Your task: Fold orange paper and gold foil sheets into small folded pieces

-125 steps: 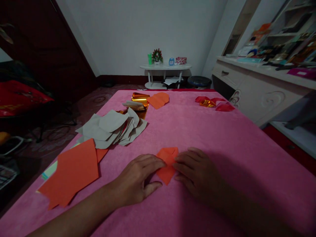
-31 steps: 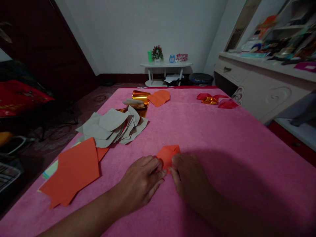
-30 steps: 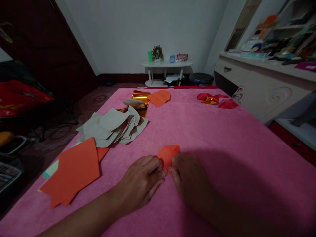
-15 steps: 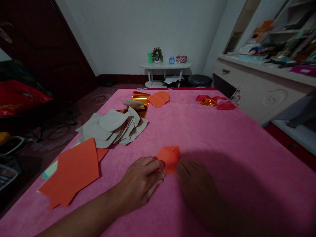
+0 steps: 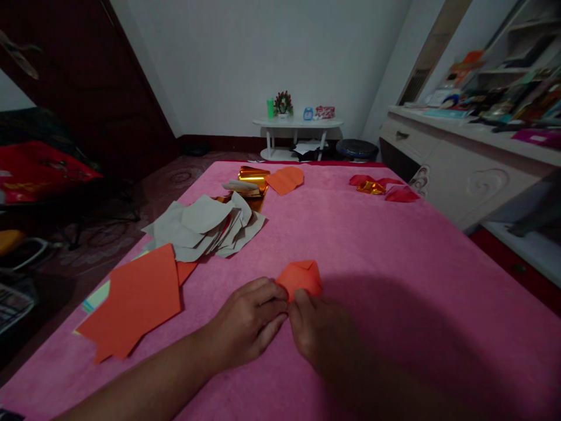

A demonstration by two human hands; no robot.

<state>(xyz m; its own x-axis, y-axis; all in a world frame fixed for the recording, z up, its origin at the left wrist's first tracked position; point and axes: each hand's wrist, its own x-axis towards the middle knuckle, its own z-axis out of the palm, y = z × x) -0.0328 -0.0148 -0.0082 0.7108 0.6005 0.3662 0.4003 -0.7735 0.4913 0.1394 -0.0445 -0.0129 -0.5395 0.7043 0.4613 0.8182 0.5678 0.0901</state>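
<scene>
A small folded piece of orange paper (image 5: 302, 276) lies on the pink cloth in front of me, a crease and a flap showing near its top right. My left hand (image 5: 252, 316) rests at its left edge, the curled fingers pressing on the paper. Over the paper's lower edge, my right hand (image 5: 318, 327) is in shadow, its closed fingertips pressed down close beside the left ones. The paper's lower part is hidden under both hands.
Cut orange sheets (image 5: 135, 298) lie at left, with a pile of grey paper pieces (image 5: 205, 225) behind. Farther back are a gold foil roll (image 5: 254, 176) and an orange heart-shaped paper (image 5: 286, 179). Red pieces with gold foil (image 5: 371, 187) sit at the far right.
My right hand has moved left, from the paper's right edge to its lower edge next to my left hand. My left hand stays at the left edge. The view has shifted slightly.
</scene>
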